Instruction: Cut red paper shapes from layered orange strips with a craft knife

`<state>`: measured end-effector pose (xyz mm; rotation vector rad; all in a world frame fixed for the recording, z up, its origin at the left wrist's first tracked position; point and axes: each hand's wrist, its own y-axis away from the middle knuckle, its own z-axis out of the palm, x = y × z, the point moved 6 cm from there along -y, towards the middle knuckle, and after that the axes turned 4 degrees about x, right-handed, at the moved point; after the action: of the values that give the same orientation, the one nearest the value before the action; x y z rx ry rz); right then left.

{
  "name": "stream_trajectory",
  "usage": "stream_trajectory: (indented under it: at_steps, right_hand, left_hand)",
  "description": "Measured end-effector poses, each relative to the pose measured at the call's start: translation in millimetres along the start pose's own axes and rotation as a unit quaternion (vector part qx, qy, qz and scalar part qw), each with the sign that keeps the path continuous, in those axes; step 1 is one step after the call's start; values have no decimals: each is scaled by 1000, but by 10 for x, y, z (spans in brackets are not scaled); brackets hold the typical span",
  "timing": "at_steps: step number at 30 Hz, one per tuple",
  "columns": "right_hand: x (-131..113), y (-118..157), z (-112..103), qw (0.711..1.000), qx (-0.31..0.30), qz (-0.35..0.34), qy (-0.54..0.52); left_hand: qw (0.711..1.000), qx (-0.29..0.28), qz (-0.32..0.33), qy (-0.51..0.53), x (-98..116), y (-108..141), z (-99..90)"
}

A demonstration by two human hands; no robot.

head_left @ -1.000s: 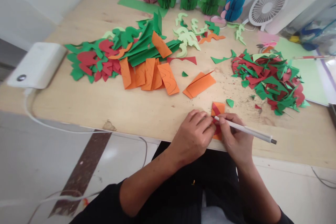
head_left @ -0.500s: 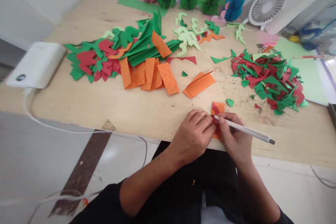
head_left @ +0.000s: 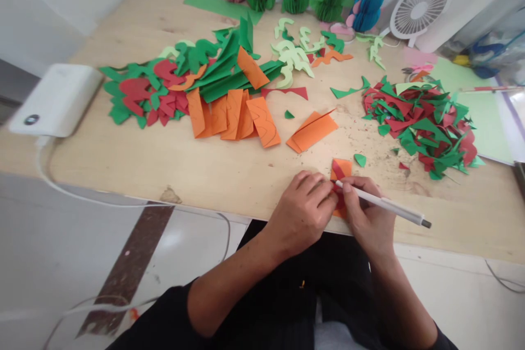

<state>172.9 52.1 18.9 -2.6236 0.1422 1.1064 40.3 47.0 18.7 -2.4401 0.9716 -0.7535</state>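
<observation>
One white pen (head_left: 391,206) tight in right hand (head_left: 371,221); left hand (head_left: 305,208), grip unclear, at one orange slip (head_left: 347,166)

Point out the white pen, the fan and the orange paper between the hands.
White pen (head_left: 385,205): head view, middle of the barrel.
Fan (head_left: 419,10): head view, center of the grille.
Orange paper (head_left: 346,168): head view, exposed far end.

On the bench (head_left: 229,175), the paper card (head_left: 342,167) lies just left of the right grip (head_left: 372,213), the power bank (head_left: 57,101) far to its left, and the scrap pile (head_left: 429,128) beyond it, to the right.
</observation>
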Motion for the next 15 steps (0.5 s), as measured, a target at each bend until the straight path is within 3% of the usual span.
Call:
stream_trajectory:
  at_steps: [15]
  right_hand:
    - [34,21,-24,1000,12,-1,-10]
  left_hand:
    - [1000,10,4,-2,3,-3,-7]
